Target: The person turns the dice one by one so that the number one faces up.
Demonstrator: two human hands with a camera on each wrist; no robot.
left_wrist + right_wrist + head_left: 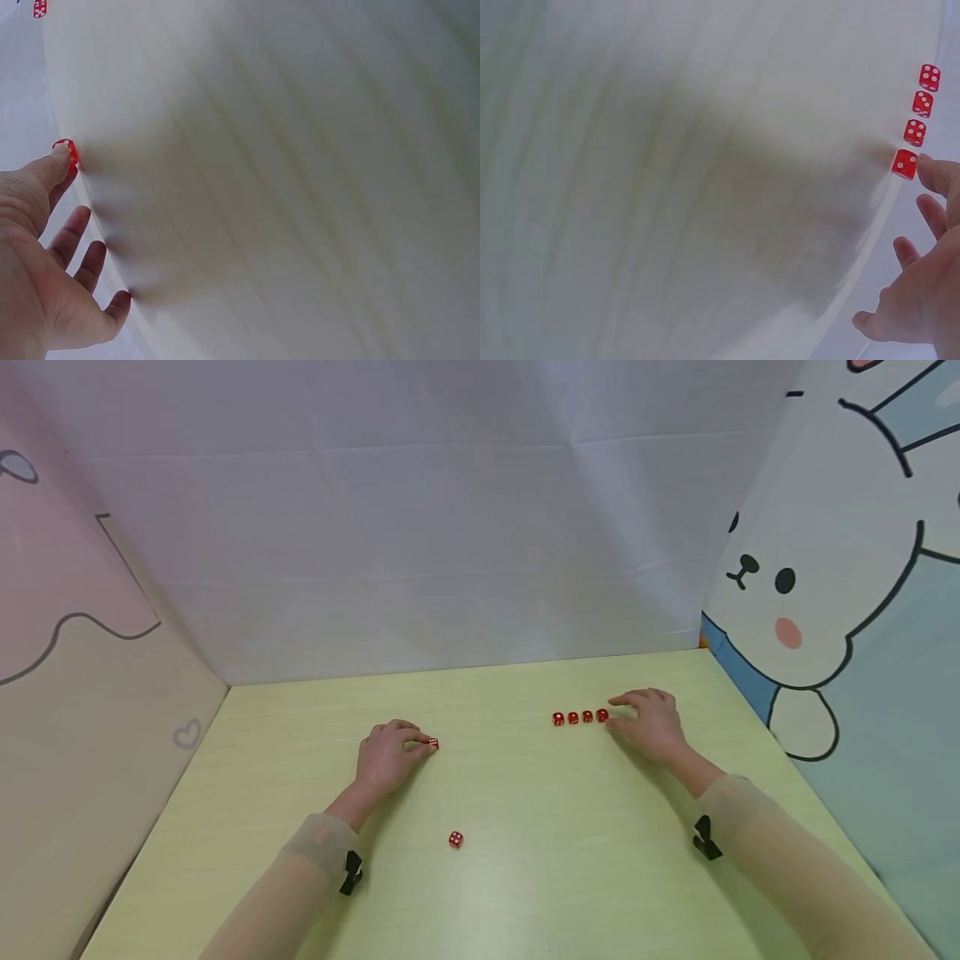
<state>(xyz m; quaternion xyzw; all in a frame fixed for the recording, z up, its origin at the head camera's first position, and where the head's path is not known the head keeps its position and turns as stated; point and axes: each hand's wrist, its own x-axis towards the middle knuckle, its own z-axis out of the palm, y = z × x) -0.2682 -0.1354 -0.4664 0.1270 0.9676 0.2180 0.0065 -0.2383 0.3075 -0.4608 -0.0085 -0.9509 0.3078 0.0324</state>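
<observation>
Between thumb and index finger, my left hand [386, 758] pinches a small red die [433, 743] with white pips, low over the table. The left wrist view shows this die [73, 154] at the thumb tip, with the other fingers spread. At the right, several red dice stand in a straight row. My right hand [651, 725] is at the row's right end, thumb and index parted beside the last die [602, 715]. In the right wrist view the thumb tip meets the edge of that end die [904, 164], and the other fingers are loosely bent.
A single red die [456, 840] lies nearer the front on the pale yellow table [525, 893]. A white cloth wall [450, 527] rises behind the table's back edge. Printed panels flank both sides, the right one with a cartoon animal [825, 543].
</observation>
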